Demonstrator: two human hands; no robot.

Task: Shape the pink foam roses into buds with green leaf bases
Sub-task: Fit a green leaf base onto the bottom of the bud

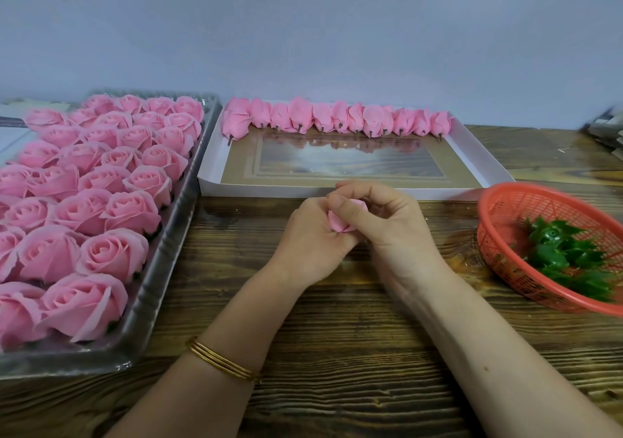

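Dark wooden plank table (337,353): clear plastic tray (161,289) of open pink foam roses (91,211); white shallow box (209,181), pink foam buds (337,117) along its far wall; left hand (310,245) and right hand (387,222), both curled round one pink foam rose (338,223); red plastic mesh basket (499,235) of green plastic leaf bases (566,252)

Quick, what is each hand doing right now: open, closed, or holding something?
Left hand: closed, fingers curled round the pink foam rose.
Right hand: closed, fingers pinching the same rose.
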